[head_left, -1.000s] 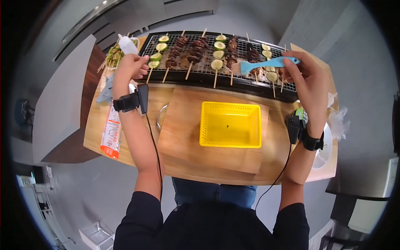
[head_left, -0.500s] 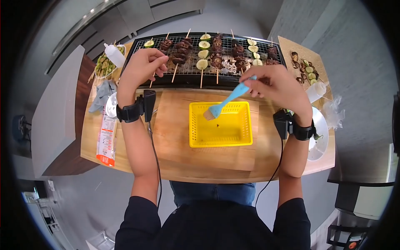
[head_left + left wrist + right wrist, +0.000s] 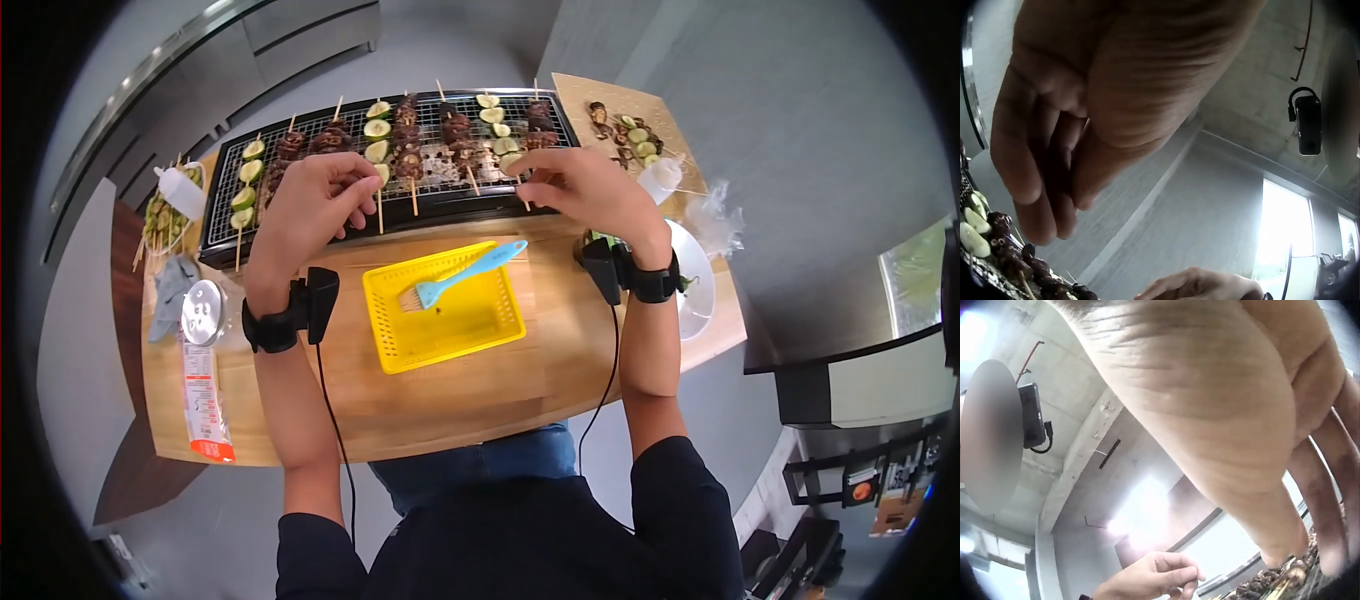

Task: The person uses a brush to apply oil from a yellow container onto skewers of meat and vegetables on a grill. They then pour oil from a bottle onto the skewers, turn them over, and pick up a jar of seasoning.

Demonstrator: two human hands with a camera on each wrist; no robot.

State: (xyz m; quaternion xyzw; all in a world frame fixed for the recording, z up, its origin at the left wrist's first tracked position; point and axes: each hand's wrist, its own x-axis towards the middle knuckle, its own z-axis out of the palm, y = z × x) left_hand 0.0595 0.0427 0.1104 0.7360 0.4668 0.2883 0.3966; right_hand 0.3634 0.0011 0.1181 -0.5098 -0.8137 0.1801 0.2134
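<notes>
Grey walls surround a pale wooden table [image 3: 550, 310], where a long black wire-mesh grill [image 3: 440, 208] bears wooden skewers of dark brown pieces and green-rimmed slices [image 3: 407, 135]. At its near edge, the left hand [image 3: 312, 208], loosely bent, and right hand [image 3: 595, 195], thumb and fingers parted, look empty. Skewer handling seems underway, calling for pinches on bare stick ends.

Skewers [image 3: 408, 150] lie across the grill [image 3: 450, 205], with the left hand [image 3: 310, 205] and right hand [image 3: 590, 195] at its near edge. In front of the grill, a brush [image 3: 470, 272] slants in a basket [image 3: 450, 325] on the tabletop [image 3: 560, 330]. A bottle [image 3: 180, 193] is left of the grill.
</notes>
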